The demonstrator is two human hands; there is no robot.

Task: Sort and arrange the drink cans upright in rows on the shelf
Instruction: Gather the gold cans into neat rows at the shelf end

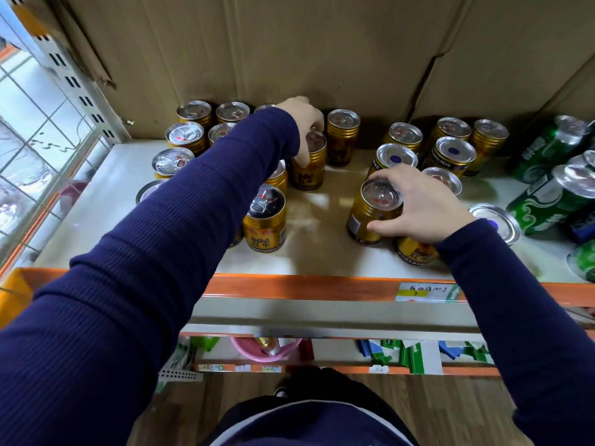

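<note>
Shelf (322,233), pale top, orange front edge, cardboard backing (289,43) at the far side. Left hand (304,123): fingers curled down over the rim of the centre gold can (307,170), gripping it from above, far of middle. Right hand (418,204): thumb and fingers wrapped round the top of the near gold can (370,220), right of centre. Left gold cans (190,136): standing in rows, far left, partly behind the sleeve. Right gold cans (450,152): loose cluster, far right of centre. Green cans (547,201): right edge. Price label (425,292): front edge, near right.
</note>
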